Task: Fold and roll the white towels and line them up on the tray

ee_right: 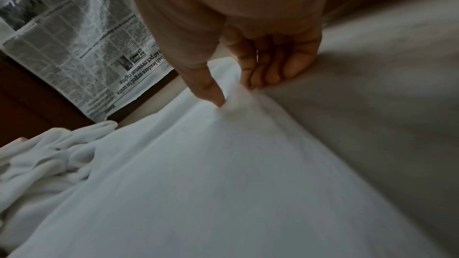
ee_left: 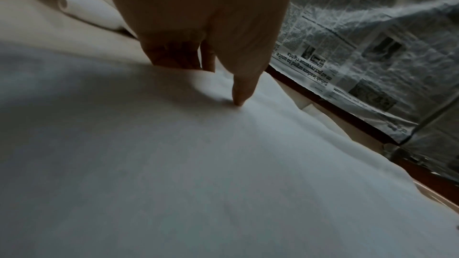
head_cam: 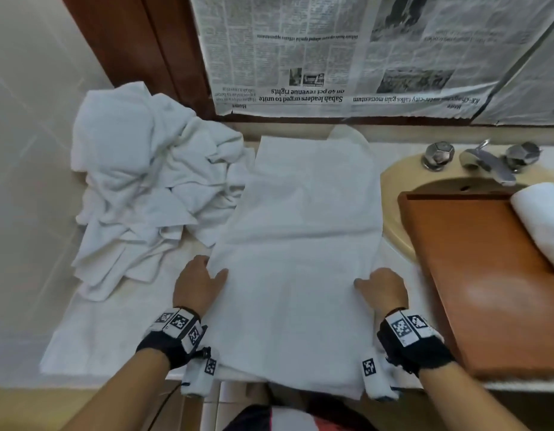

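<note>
A long white terry towel [head_cam: 300,244] lies folded lengthwise on the pale counter [head_cam: 30,368]; the left hand [head_cam: 196,286] pinches its left edge, thumb on top, fingers curled under; the right hand [head_cam: 383,290] pinches the right edge likewise; a rolled white towel [head_cam: 540,222] rests on the brown wooden tray [head_cam: 487,290] over the sink [head_cam: 393,219]; a crumpled white towel heap [head_cam: 145,188] sits left.

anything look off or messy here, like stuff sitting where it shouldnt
Two things stand out. The wooden tray sits over the sink basin rather than on the counter, with only one rolled towel on it. The unfolded towels lie in a crumpled heap at the left. The flat towel under both hands looks tidy.
</note>
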Motion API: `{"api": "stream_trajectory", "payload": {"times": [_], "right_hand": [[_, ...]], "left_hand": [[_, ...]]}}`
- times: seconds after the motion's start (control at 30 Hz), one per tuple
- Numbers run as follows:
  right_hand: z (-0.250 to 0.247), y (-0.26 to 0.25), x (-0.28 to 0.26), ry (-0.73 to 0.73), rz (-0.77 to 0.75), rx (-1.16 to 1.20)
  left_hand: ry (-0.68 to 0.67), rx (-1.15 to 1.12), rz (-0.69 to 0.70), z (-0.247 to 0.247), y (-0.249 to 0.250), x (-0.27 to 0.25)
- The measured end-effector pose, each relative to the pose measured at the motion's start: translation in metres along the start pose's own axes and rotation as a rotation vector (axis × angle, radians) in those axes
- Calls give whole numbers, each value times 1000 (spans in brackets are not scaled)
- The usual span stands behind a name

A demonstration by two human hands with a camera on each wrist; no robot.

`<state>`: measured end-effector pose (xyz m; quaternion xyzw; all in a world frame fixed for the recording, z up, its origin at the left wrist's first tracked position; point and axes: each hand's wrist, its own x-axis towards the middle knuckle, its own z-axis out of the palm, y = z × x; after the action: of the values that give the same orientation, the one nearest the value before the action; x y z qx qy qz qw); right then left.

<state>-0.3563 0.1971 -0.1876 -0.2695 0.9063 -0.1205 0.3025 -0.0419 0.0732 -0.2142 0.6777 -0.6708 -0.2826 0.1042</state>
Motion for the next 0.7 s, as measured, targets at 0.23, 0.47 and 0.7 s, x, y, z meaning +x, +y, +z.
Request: {"api": "stream_trajectory", "payload": {"times": [0.23, 0.47, 0.7], "right_hand": [[-16, 30, -9, 35, 24, 129], [-4, 34, -24, 31, 107, 122], [7, 46, -35, 34, 38, 210]], "left_hand": [[-355, 46, 32, -13, -5, -10], [-350, 81, 115, -13, 1, -27], [-250, 197, 79, 8, 15, -53]]}}
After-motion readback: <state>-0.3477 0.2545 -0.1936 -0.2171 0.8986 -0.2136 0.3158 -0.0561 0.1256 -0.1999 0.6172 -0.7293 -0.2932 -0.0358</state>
